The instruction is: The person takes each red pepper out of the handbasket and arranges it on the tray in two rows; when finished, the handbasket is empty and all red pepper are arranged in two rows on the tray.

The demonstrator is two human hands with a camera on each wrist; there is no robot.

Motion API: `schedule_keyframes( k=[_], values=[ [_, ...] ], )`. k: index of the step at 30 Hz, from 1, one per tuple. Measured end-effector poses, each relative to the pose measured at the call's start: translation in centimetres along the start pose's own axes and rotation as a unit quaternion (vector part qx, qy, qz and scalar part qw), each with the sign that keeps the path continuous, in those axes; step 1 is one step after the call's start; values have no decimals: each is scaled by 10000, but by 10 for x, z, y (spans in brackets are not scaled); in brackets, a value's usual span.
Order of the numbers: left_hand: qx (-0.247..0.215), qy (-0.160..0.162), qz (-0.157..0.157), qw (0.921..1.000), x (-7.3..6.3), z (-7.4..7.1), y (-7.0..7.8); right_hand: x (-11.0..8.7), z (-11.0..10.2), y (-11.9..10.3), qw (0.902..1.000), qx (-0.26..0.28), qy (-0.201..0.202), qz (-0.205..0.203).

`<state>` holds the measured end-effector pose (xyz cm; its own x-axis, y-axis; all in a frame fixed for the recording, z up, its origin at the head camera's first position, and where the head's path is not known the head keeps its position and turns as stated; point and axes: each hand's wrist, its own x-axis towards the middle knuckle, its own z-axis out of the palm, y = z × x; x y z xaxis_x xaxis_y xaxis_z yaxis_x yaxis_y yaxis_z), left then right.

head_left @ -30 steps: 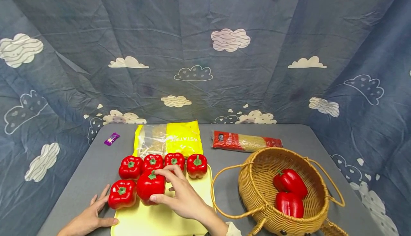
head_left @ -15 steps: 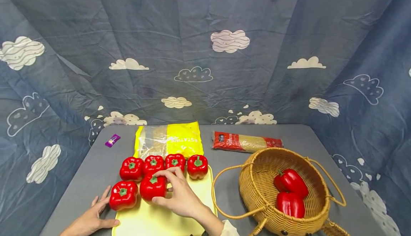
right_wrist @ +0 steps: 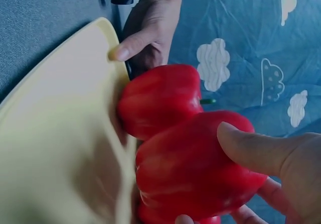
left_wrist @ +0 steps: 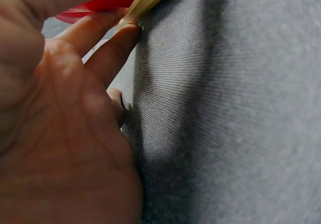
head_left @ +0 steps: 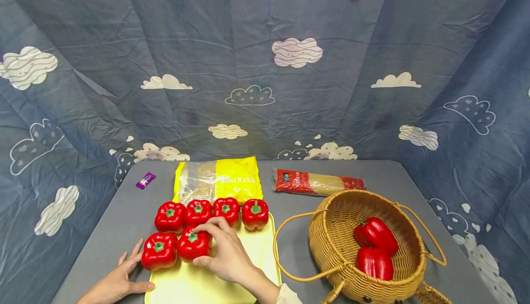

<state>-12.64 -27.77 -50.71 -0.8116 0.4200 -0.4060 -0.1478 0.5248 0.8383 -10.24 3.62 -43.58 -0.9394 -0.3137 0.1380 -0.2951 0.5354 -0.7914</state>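
My right hand [head_left: 225,251] holds a glossy red bell pepper [head_left: 192,247] with a green stem, thumb on its near side and fingers over its far side. In the right wrist view this bell pepper [right_wrist: 190,166] stands low at the yellow tray [right_wrist: 60,113], against another one. My left hand [head_left: 116,278] holds the left edge of the tray, its thumb on the rim and fingertips along the outer side, as the left wrist view shows too. Right beside it sits a front-left red bell pepper [head_left: 159,251]. Behind these, a row of several red bell peppers [head_left: 198,212] lines the far edge.
A wicker basket [head_left: 327,249] with two red peppers [head_left: 374,249] stands at the right, its handle loop close to the tray. Farther back lie a yellow pasta bag [head_left: 238,175], a red spaghetti pack [head_left: 319,182] and a small purple wrapped sweet [head_left: 146,180].
My right hand has lowered the bell pepper onto the tray, into the space right of the front-left one. The left hand has stayed at the tray's edge.
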Motion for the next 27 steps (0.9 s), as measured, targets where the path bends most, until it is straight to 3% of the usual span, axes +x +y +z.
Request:
schedule_keyframes(
  k=[12,21,27],
  values=[
    [96,157,246,9995,-1,3,-1,2,4,3,9962,714,-179,470],
    [-45,71,-97,9999,-1,1,1,6,10,2,9976,320,-225,568],
    [-12,41,-98,9999,-2,1,1,5,15,4,9975,284,-249,602]
  ],
)
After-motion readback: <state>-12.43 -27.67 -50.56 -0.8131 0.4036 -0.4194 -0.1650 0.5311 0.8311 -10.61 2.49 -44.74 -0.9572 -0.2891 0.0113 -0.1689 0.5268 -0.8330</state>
